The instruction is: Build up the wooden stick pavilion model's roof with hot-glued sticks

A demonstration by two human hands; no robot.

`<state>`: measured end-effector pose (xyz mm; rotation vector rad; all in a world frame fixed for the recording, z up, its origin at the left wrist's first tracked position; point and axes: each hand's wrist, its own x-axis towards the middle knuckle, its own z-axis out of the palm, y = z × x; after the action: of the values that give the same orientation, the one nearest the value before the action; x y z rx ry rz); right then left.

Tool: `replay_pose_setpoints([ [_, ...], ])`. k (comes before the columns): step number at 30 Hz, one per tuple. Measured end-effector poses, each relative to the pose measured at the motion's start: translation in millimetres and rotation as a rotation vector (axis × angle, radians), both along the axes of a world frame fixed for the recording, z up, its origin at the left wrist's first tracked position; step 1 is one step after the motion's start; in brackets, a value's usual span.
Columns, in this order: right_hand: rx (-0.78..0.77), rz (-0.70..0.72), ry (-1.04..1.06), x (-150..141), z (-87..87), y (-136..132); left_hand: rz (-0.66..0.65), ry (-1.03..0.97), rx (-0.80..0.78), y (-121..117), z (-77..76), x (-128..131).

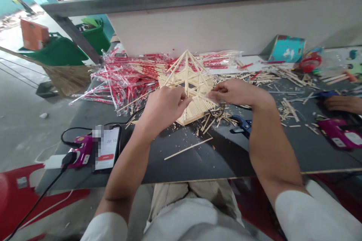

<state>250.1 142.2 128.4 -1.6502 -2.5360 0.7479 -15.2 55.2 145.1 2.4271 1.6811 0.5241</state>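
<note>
A small model built of thin wooden sticks (199, 112) stands on the dark table, with a slatted base and a pointed frame of slanting sticks on top. At its left front, my left hand (165, 107) is closed, thumb and fingers together against the front post; what they pinch is hidden. On the other side my right hand (236, 92) is closed in a pinch, with a thin wooden stick (207, 100) at its fingertips, close above the base. One loose stick (188, 148) lies in front of the model. Blue-handled cutters (241, 125) rest near my right forearm.
Plastic-wrapped red and pale sticks (124, 83) are heaped behind left. Cut sticks (288, 109) litter the right side. A phone (107, 148) and a purple power socket (82, 151) with cables lie left. Another person's hand (342, 103) and a second purple socket (338, 133) are far right.
</note>
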Motion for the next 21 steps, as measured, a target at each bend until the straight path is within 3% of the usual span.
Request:
replay_pose_setpoints([
  [8, 0.011, 0.003, 0.002, 3.5, -3.5, 3.7, -0.033, -0.006, -0.050, 1.8, 4.2, -9.2],
  [13, 0.013, 0.027, 0.015, 12.4, -2.1, 4.9, 0.021, 0.108, -0.173, 8.1, 8.1, -42.0],
  [17, -0.092, 0.089, 0.030, 20.9, -1.5, 5.2, 0.013, 0.226, -0.339, 20.2, 0.9, -70.0],
  [21, -0.143, 0.123, 0.054, 25.7, -2.3, 6.6, -0.022, 0.226, -0.417, 27.7, -5.0, -79.2],
])
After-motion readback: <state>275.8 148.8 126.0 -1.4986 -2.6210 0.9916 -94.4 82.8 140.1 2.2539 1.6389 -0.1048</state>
